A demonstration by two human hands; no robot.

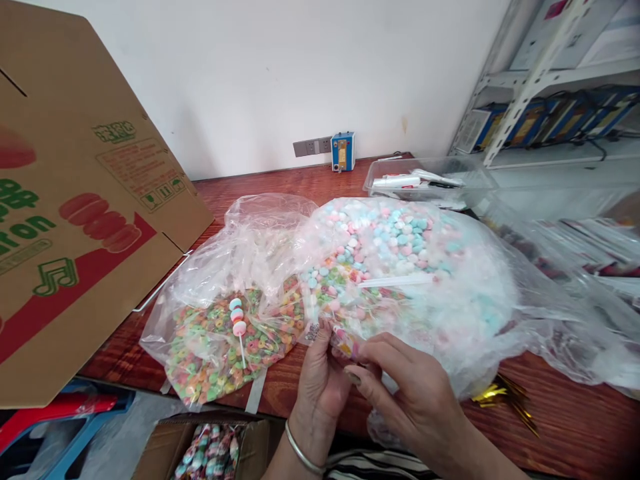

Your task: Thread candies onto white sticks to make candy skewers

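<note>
Left hand [323,383] and right hand [407,377] clamp printed wrapper [345,341]; long axis slants down-right.

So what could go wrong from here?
The white stick topped with round pastel pieces could roll off the clear plastic bag of small coloured rings. That bag reaches the front edge of the reddish-brown wooden table, so a nudge might drop it. The small printed plastic wrapper between the left hand and right hand might slip.
</note>
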